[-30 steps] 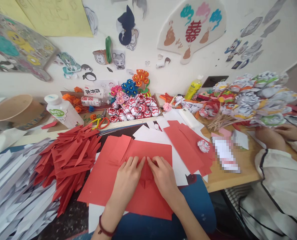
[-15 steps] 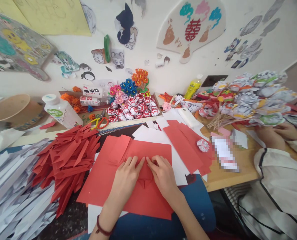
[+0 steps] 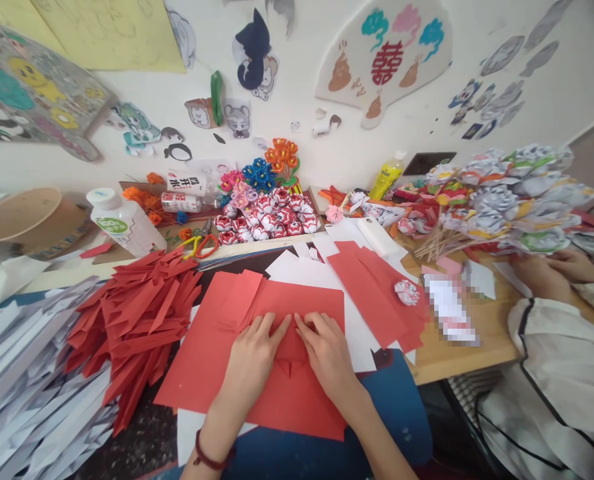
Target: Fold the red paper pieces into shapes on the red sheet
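Note:
My left hand (image 3: 255,352) and my right hand (image 3: 327,352) face each other over a small folded piece of red paper (image 3: 289,353). The fingertips of both are closed on its upper part, almost meeting at the centre. A short crease with a pointed fold shows at its lower edge. It lies on large red sheets (image 3: 201,380), and a narrower folded red sheet (image 3: 243,297) rests beside my left fingers. My fingers hide part of the folded piece.
Piles of folded red strips (image 3: 137,313) and white strips (image 3: 41,393) lie at the left. Paper flowers (image 3: 269,217), a bottle (image 3: 127,223) and scissors (image 3: 204,243) stand or lie behind. More red paper (image 3: 361,287) is at the right, near another person's sleeve (image 3: 561,373).

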The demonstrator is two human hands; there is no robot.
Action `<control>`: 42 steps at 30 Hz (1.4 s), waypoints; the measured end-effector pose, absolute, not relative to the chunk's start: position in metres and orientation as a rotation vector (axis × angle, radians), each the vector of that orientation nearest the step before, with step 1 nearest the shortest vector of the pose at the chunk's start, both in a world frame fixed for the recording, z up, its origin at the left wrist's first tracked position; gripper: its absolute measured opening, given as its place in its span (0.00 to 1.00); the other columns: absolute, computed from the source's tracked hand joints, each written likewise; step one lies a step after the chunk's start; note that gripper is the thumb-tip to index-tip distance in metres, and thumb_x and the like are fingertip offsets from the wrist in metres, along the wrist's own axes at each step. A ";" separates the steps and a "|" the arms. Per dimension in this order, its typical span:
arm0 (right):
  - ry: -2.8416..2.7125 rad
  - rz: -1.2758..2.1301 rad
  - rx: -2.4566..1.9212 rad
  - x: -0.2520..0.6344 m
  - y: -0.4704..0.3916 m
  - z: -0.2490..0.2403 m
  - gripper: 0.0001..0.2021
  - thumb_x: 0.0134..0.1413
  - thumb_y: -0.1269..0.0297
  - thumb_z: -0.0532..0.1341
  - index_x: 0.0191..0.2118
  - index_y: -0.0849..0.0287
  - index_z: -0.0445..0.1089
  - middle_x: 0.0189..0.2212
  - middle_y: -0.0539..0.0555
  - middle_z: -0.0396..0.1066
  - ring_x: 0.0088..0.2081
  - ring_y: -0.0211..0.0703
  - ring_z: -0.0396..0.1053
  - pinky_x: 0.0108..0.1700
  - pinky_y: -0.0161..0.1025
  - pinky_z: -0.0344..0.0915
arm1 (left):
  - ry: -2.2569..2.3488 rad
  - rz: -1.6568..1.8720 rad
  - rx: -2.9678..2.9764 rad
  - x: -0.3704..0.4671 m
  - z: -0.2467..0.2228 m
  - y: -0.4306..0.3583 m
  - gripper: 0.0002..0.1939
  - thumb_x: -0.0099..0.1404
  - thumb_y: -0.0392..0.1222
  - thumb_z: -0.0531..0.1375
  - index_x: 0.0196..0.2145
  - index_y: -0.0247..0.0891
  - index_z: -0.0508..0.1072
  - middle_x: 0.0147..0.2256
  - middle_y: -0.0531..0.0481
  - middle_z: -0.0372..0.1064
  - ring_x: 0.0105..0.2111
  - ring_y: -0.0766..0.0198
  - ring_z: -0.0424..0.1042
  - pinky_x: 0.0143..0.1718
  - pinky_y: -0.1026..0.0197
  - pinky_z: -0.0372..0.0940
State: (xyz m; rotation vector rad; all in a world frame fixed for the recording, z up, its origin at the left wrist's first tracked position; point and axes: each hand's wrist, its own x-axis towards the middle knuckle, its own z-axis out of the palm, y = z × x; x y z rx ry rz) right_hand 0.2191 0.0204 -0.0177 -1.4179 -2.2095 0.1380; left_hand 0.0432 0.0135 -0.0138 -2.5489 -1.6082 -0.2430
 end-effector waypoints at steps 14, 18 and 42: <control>-2.227 0.107 -1.395 0.219 0.020 -0.018 0.16 0.68 0.72 0.49 0.52 0.61 0.71 0.34 0.56 0.69 0.35 0.44 0.64 0.38 0.41 0.62 | -1.585 -0.280 -2.543 0.044 -0.017 0.013 0.28 0.65 0.27 0.52 0.60 0.45 0.63 0.43 0.46 0.63 0.36 0.61 0.67 0.31 0.62 0.65; -2.238 0.085 -1.388 0.219 0.020 -0.017 0.16 0.68 0.72 0.49 0.52 0.60 0.71 0.34 0.56 0.69 0.36 0.43 0.64 0.38 0.41 0.62 | -1.584 -0.279 -2.538 0.044 -0.017 0.013 0.27 0.65 0.28 0.52 0.60 0.45 0.63 0.42 0.46 0.63 0.36 0.62 0.67 0.31 0.62 0.66; -2.327 0.022 -1.497 0.212 0.016 -0.019 0.17 0.64 0.77 0.50 0.52 0.63 0.70 0.38 0.58 0.69 0.37 0.47 0.63 0.39 0.44 0.62 | -1.570 -0.273 -2.627 0.045 -0.012 0.013 0.25 0.66 0.27 0.51 0.59 0.40 0.64 0.42 0.46 0.66 0.37 0.62 0.68 0.35 0.61 0.66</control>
